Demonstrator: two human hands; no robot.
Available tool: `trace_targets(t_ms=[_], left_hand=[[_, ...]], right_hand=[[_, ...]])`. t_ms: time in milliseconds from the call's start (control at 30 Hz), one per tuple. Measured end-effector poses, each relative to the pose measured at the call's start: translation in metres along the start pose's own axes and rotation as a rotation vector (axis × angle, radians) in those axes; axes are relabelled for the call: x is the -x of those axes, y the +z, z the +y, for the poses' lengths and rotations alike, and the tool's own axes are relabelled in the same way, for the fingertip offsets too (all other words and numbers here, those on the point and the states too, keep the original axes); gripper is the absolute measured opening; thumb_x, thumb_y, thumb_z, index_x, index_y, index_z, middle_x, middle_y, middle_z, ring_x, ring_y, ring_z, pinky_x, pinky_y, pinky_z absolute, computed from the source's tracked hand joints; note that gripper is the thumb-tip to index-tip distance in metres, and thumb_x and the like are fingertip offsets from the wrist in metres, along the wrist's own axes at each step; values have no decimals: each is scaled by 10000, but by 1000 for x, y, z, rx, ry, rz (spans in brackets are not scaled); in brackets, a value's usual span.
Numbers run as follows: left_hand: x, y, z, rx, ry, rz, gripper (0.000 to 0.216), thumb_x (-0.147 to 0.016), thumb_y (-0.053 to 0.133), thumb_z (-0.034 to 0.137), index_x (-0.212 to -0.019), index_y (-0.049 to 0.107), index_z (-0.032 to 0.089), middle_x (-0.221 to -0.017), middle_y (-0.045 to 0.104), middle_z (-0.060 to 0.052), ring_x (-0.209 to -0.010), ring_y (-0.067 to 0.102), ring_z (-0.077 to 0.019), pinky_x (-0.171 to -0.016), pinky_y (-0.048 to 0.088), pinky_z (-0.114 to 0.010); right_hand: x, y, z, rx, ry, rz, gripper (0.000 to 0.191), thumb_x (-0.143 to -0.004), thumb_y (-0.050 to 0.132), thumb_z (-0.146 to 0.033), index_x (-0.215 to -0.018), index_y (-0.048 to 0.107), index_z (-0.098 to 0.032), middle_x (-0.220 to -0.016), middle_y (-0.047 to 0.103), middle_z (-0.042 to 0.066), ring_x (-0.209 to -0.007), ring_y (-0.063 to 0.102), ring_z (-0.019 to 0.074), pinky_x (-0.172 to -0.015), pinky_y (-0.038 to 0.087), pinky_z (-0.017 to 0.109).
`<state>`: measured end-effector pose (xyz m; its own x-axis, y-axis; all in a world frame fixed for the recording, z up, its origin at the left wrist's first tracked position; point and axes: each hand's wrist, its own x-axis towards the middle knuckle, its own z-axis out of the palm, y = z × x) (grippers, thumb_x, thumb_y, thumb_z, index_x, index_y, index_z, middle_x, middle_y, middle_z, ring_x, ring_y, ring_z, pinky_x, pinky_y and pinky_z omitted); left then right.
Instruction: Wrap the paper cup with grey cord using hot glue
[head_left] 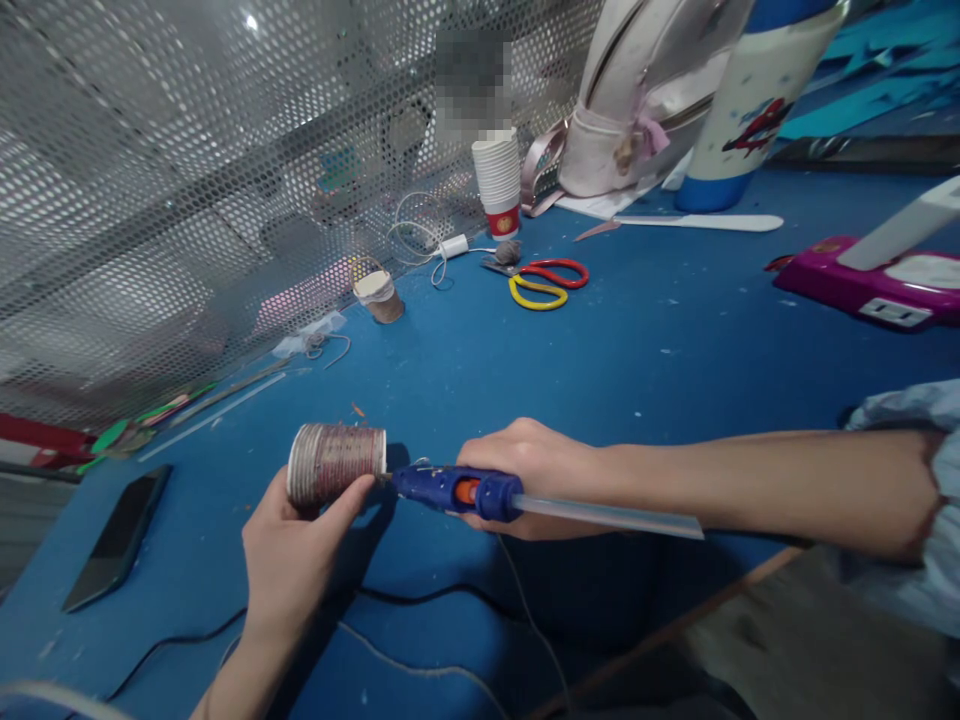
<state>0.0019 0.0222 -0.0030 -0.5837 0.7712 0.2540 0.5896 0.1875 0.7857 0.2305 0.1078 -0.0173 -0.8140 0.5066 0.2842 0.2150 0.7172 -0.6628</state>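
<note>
My left hand [292,565] is closed round a paper cup [339,462] wound with brownish-red and pale cord, lying on its side above the blue table. In my right hand [525,455] is a blue glue gun [442,488], gripped from behind. A long clear glue stick [615,514] sticks out of its back end. The nozzle points left and meets or nearly meets the cup's edge, close to my left thumb. A thin cord trails down from below the gun.
Scissors [540,285], a stack of paper cups [497,185] and a small basket-like cup [380,295] stand toward the back. A phone [120,540] lies left. A purple power strip [862,285], a bottle [757,110] and a bag [622,130] are right. Mesh panel [225,180] borders the table.
</note>
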Motion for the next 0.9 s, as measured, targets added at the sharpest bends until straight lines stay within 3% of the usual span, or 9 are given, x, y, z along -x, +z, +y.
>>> trace_targets(t_ms=[200, 433, 633, 800, 900], left_hand=[[0, -1, -3, -43, 12, 18, 403, -615, 829, 448, -915, 745, 193, -819, 785, -42, -798, 726, -270, -772, 564, -401], [1, -2, 2, -69, -3, 40, 411, -588, 829, 454, -895, 743, 195, -813, 780, -42, -803, 722, -273, -774, 553, -394], [1, -1, 4, -89, 24, 45, 398, -589, 815, 457, -878, 740, 193, -790, 770, -32, -757, 709, -255, -731, 551, -369], [1, -1, 4, -74, 17, 52, 402, -589, 821, 458, -881, 738, 193, -811, 780, -39, -807, 726, -269, -785, 560, -385], [1, -2, 1, -75, 31, 55, 396, -598, 821, 468, -883, 739, 206, -811, 780, -37, -788, 717, -261, -760, 561, -378]], right_hand=[[-1, -5, -1, -60, 53, 1, 98, -821, 700, -231, -843, 632, -162, -788, 701, 35, -670, 607, 139, -623, 420, 238], [1, 2, 4, 48, -56, 42, 111, -814, 691, -235, -796, 604, -169, -716, 670, 17, -604, 572, 124, -556, 360, 226], [0, -3, 2, 0, 6, 35, 111, -830, 684, -247, -830, 605, -168, -761, 688, 28, -645, 598, 132, -589, 390, 229], [1, 2, 5, 45, -67, 24, 135, -833, 685, -266, -793, 597, -173, -716, 668, 16, -602, 574, 125, -550, 354, 228], [1, 1, 5, 33, -28, 37, 129, -820, 707, -253, -810, 608, -172, -729, 673, 16, -610, 579, 126, -565, 368, 230]])
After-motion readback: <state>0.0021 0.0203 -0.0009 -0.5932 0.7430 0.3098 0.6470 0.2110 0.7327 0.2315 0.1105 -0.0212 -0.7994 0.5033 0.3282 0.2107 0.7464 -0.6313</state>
